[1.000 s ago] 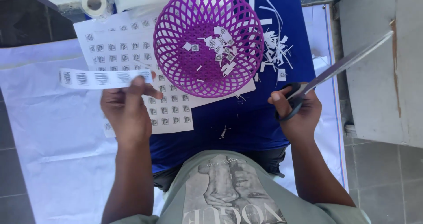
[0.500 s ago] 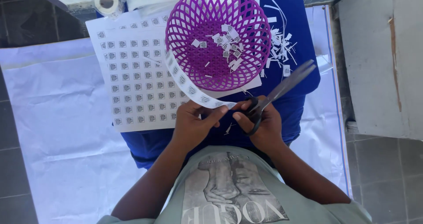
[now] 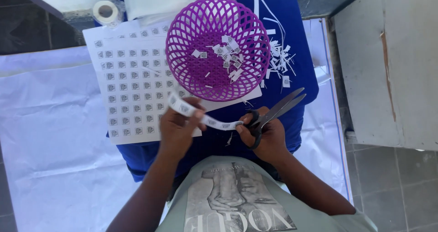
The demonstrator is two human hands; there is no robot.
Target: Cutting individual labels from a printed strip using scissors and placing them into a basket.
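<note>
- Head view: the left hand point(image 3: 179, 130) pinches a narrow paper strip point(image 3: 200, 115) of small printed squares, fingers and thumb closed on its near end; the strip runs from the edge of the purple basket point(image 3: 218, 49) across to the right hand point(image 3: 267, 138).
- The right hand has thumb and fingers through the loops of a pair of scissors point(image 3: 273, 113); the blades lie almost closed, pointing up and to the right, and the strip's far end meets them near the pivot. Whether the blades bite the paper cannot be told.
- Half a second ago the two hands were pressed close together below the basket with the strip curving up along its rim; now they sit a little apart and the strip lies flatter between them. A second ago the left hand held the strip out to the left and the scissors were well off to the right.
- The basket holds small cut paper squares point(image 3: 228, 56); it rests partly on a printed sheet point(image 3: 130, 86) of the same squares, over a blue cloth point(image 3: 292, 13).
- Thin paper trimmings point(image 3: 280, 60) lie on the cloth just right of the basket.
- A roll of tape point(image 3: 106, 11) sits at the top left beyond the sheet.
</note>
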